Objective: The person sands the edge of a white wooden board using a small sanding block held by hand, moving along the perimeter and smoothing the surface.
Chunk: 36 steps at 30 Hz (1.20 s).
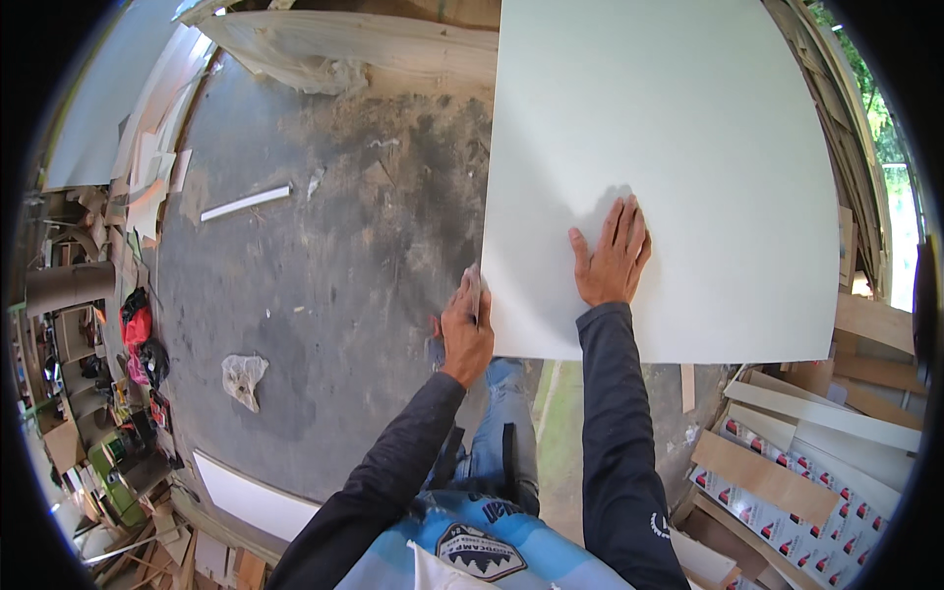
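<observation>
The right hand (612,265) is lying flat; the left hand (467,336) is hiding its grip. Pushing could slide the white board (708,167).

Floor (324,265): dark grey, stained, with brown, dusty patches; pale green at lower middle. Lying directly on it: one white strip (246,203), narrow, slantwise, upper left; one scrap (315,184), small, whitish, near the strip's right end; one plastic wrap (243,381), translucent, crumpled, lower left. Support under white board (678,187): hidden from view.
</observation>
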Each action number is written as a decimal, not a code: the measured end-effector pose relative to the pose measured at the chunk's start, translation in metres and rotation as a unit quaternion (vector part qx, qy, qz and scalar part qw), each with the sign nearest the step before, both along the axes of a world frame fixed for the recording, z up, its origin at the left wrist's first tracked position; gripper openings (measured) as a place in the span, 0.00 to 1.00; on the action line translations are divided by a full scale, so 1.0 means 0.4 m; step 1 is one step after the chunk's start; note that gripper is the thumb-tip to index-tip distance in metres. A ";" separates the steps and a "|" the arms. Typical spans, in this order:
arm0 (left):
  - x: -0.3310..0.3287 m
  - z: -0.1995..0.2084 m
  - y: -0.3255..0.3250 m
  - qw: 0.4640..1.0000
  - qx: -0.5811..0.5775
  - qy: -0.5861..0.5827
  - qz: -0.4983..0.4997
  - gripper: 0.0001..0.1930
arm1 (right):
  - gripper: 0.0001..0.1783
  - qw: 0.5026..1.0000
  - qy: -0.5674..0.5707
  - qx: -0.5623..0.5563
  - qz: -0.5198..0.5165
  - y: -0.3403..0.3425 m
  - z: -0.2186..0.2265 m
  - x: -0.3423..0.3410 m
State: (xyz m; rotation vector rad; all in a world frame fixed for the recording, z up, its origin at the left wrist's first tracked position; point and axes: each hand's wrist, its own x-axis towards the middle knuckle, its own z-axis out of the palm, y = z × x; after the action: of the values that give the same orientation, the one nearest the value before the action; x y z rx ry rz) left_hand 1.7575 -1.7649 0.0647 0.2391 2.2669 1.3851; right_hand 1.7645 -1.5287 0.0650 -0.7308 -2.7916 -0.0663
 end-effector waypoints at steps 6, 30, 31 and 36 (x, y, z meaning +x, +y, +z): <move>0.150 -0.049 -0.066 0.981 0.035 0.188 0.019 0.23 | 0.44 1.000 -0.003 -0.015 -0.009 0.013 0.002 0.011; 0.052 -0.077 -0.032 0.995 0.007 0.096 0.017 0.24 | 0.44 1.000 0.000 0.001 0.003 -0.010 -0.001 -0.011; 0.081 -0.072 -0.029 0.994 0.004 0.108 0.022 0.23 | 0.44 1.000 -0.002 0.004 0.002 0.002 -0.006 -0.001; 0.185 -0.038 -0.067 0.982 0.021 0.183 0.041 0.24 | 0.44 1.000 -0.005 0.006 -0.013 0.013 -0.006 0.009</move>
State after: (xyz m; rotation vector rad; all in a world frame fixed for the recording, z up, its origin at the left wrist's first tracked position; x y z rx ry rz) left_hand 1.8317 -1.7918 0.0495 0.4520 2.5688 1.5373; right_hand 1.7682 -1.5234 0.0626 -0.7646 -2.7890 -0.0921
